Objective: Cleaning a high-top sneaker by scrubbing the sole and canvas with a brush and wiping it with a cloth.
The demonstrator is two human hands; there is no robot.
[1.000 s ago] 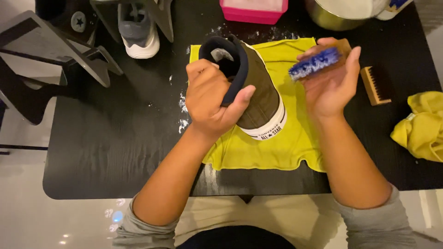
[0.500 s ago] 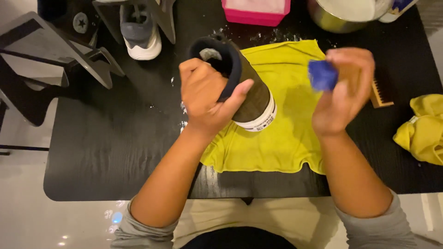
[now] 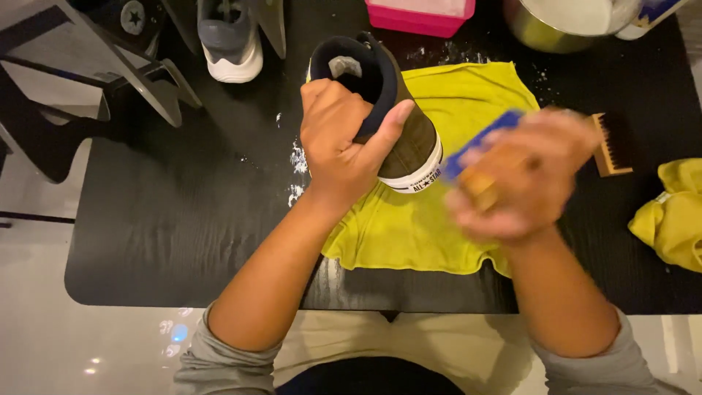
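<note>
Clearly the dark olive canvas high-top shoe with a white rubber sole is propped heel-down on the yellow cloth spread over the black wooden table, near the table's middle. The cloth most likely sits there to catch drips and foam; white flecks lie on the bare table just left of it. The person's left hand is closed firmly around the shoe's collar and heel, thumb stretched along the right side of the upper, fingers wrapped over the left. That hold keeps the shoe tilted up, its opening pointing to the far side and its heel end of the sole facing the person.

To the right of the shoe, the right hand is blurred by motion. It is curled shut around a wooden-backed brush with blue bristles, the bristle end pointing toward the shoe's heel; whether the bristles touch the sole cannot be told through the blur.

Just right of that hand a second wooden brush with dark bristles lies on the table, and a crumpled yellow rag sits at the right edge. On the far side stand a pink plastic tub, a metal bowl and a grey-and-white sneaker.
</note>
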